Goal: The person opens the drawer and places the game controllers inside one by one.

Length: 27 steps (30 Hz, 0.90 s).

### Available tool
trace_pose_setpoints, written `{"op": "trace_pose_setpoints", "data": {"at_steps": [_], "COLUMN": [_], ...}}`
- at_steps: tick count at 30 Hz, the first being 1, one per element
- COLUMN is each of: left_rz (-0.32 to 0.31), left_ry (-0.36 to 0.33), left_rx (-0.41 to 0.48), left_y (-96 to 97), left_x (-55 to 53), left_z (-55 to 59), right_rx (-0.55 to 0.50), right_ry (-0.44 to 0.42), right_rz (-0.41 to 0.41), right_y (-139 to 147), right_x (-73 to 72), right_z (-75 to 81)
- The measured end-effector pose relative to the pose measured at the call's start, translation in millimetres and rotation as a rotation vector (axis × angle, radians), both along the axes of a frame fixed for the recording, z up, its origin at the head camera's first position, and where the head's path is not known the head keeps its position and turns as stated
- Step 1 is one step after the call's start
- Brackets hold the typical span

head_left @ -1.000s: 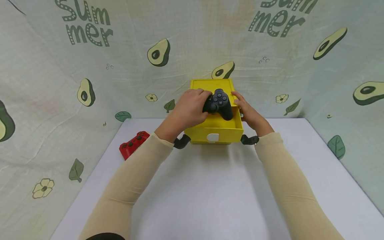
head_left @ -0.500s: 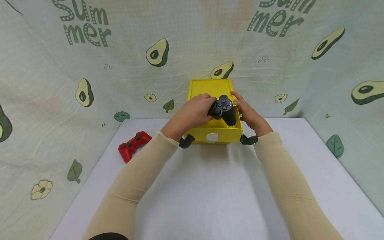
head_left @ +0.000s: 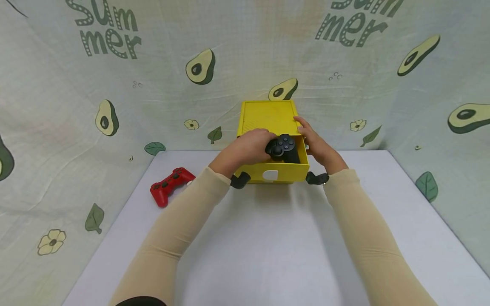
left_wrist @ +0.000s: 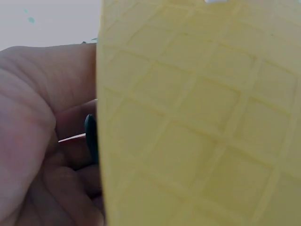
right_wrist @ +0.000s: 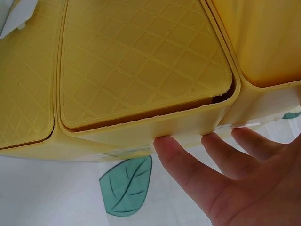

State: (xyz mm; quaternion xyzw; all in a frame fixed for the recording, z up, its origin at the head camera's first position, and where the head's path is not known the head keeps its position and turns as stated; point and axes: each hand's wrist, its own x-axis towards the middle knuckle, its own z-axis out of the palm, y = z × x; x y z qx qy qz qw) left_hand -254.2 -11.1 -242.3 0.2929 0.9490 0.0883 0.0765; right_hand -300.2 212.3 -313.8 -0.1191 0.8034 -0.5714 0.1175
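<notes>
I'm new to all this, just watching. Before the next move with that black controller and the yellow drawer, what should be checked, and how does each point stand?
1. Black controller held: ok, the left grip has it.
2. Drawer open: ok, pulled out at the front of the box.
3. Box steadied: ok, fingertips of the right grip touch its side.
4. Black controller resting on the drawer's floor: cannot tell, the spot beneath it is hidden.
5. Drawer free to shut: not ok, the left grip and black controller are at its opening.
6. Red controller out of the way: ok, it lies on the table, apart from the box.
</notes>
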Motion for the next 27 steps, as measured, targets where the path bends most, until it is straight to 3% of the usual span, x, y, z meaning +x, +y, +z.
{"op": "trace_pose_setpoints", "data": {"at_steps": [8,15,21,27], "left_rz": [-0.041,-0.06,-0.053,-0.037], "left_ry": [-0.074,-0.104,-0.132,-0.16], "left_rx": [-0.037,-0.078,-0.096,-0.096], "left_y": [0.8,3.6,5.7,6.3], "left_x": [-8.5,-15.7,-20.1,-22.4], "left_z": [-4.9,-7.0,-9.8,-13.2], "right_rx": [0.002,-0.003,0.008,0.008], "right_ry": [0.011,0.013,0.029,0.034], "right_rz": [-0.002,-0.014,-0.031,-0.028], "right_y": [0,5,8,7], "right_x": [0.2,-13.2,-22.3,-21.5], "right_z": [0.2,-13.5,-24.1,-23.2]}}
